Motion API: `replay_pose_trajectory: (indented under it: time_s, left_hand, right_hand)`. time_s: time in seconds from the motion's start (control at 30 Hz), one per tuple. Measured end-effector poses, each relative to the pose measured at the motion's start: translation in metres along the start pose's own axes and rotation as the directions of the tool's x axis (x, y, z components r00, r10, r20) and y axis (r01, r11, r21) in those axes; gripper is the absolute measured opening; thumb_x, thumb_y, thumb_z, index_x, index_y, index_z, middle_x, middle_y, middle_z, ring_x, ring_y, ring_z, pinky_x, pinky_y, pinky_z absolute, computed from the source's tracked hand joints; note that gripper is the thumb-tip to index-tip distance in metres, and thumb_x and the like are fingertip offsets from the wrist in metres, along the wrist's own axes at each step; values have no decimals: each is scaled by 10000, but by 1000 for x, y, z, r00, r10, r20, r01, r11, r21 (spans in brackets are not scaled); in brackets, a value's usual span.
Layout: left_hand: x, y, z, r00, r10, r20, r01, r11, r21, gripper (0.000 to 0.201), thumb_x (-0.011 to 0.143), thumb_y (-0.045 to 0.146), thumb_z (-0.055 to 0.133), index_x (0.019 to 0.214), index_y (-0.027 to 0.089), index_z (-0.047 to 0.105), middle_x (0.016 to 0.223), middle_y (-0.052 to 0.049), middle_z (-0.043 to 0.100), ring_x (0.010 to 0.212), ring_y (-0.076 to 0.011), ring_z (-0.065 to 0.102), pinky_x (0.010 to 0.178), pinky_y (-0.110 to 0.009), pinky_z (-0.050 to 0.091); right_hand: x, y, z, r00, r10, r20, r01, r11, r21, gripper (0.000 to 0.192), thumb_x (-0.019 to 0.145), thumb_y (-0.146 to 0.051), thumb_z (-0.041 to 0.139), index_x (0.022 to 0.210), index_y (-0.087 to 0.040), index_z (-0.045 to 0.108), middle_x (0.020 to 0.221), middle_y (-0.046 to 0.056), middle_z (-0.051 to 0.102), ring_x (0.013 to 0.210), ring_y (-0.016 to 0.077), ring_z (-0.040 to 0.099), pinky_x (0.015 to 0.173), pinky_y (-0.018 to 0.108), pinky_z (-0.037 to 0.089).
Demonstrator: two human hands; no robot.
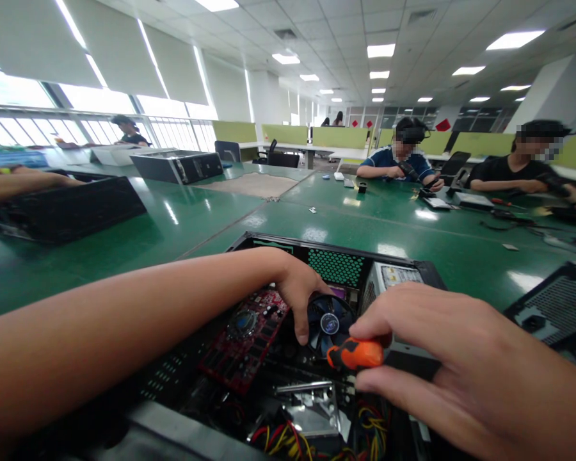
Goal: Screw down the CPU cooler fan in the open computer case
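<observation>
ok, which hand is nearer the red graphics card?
Left. The left hand rests on the cooler fan right beside the red graphics card; the right hand holds the orange screwdriver farther right.

Head view, forward and down, close over open computer case (pixel 249 246)

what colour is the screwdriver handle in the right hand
Orange with black, the screwdriver handle shows best in the head view.
</observation>
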State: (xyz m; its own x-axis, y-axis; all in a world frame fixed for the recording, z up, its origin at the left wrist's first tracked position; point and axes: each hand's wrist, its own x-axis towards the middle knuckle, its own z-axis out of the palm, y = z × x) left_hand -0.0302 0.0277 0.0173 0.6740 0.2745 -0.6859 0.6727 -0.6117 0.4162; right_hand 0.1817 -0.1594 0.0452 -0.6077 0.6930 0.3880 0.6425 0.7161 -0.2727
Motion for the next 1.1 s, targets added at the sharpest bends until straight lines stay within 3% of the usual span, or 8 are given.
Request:
replay_pose_trajectory:
  time_s: [0.1, 0.33, 0.53, 0.73, 0.83, 0.93, 1.03, 1.1]
  left_hand:
    - [1, 1, 0, 1000, -13, 1, 13, 1000, 8, 995, 515, 369, 1007, 1462, 278, 715, 1389, 19, 801, 1296, -332, 727, 1151, -379, 547]
    - [7, -2, 3, 998, 15, -58, -11, 997, 74, 878, 508, 426, 999, 1346, 287, 777, 1306, 16, 829, 1284, -357, 728, 1143, -414, 546]
    - [7, -5, 3, 999, 26, -20, -27, 999, -21, 957, 504, 362, 1000, 1420, 284, 736, 1349, 28, 815, 1315, -346, 716, 1156, -393, 543]
    - [7, 1, -1, 1000, -3, 2, 3, 999, 33, 903, 510, 358, 1000, 1377, 273, 760, 1283, 29, 835, 1320, -367, 708, 1160, -410, 542]
    - [5, 4, -1, 1000, -18, 13, 18, 1000, 20, 955, 517, 342, 1002, 1431, 270, 733, 1344, 28, 817, 1333, -350, 703, 1167, -382, 535]
    - [2, 5, 1, 999, -43, 10, 43, 999, 4, 1001, 520, 332, 1006, 1474, 262, 710, 1391, 17, 800, 1305, -333, 720, 1157, -359, 539]
    - [2, 6, 0, 999, -49, -7, 49, 998, 26, 994, 513, 350, 1012, 1460, 271, 719, 1384, 14, 803, 1293, -337, 726, 1150, -369, 545]
    - [4, 7, -1, 999, -36, -2, 36, 998, 46, 968, 514, 361, 1011, 1436, 266, 731, 1377, 9, 805, 1326, -347, 709, 1153, -371, 541]
  right_hand:
    - [1, 0, 0, 999, 29, 13, -29, 999, 15, 84, 965, -251, 790, 1019, -294, 742, 925, -24, 812, 747, 185, 760, 648, 310, 603]
    - [1, 1, 1, 999, -39, 11, 37, 993, 113, 384, 1077, -66, 470, 1147, -310, 758, 1275, -5, 844, 1113, 177, 803, 1076, 349, 601]
    - [-1, 2, 1, 1000, 22, 11, -22, 1000, 20, 121, 954, -242, 808, 1056, -293, 768, 952, -26, 823, 780, 193, 770, 731, 352, 621]
    - [0, 0, 1, 999, -51, 17, 49, 993, 104, 382, 1045, -70, 519, 1215, -313, 761, 1251, -35, 853, 1100, 163, 812, 951, 274, 620]
    - [0, 3, 3, 1000, -8, 24, 7, 1000, 28, 99, 1010, -215, 700, 997, -305, 738, 1005, -34, 842, 857, 196, 798, 731, 315, 621]
    - [-1, 5, 5, 999, 32, -9, -33, 996, -88, 212, 900, -342, 866, 852, -297, 664, 762, -41, 737, 649, 213, 692, 541, 337, 504]
    - [-1, 5, 5, 999, 37, 1, -37, 999, -24, 69, 1011, -225, 700, 988, -291, 698, 940, -25, 813, 778, 194, 764, 687, 334, 590]
    - [0, 3, 3, 1000, -2, 17, 1, 998, 69, 245, 1044, -120, 559, 1103, -292, 724, 1130, -19, 853, 977, 178, 817, 852, 309, 634]
